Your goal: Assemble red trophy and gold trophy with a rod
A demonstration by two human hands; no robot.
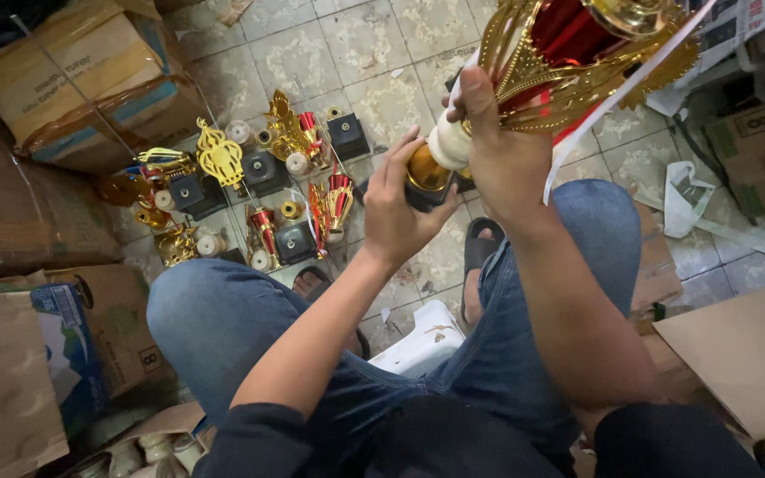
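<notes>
- Sitting at far left are taped cardboard boxes [90,75] on the tiled floor [365,40].
- Next come small gold-and-red trophies [258,190] on black bases, lying clustered on the floor ahead of my left knee.
- My left hand [400,208] curls its fingers around the black base [422,195] under the big trophy's gold collar.
- My right hand [498,150] grips the white stem of the trophy [577,53], thumb up; its red-and-gold cup is tilted toward the upper right, raised above my knees.
- A white ribbon [617,97] hangs from the cup.
- Flat cardboard [741,354] lies at far right.
</notes>
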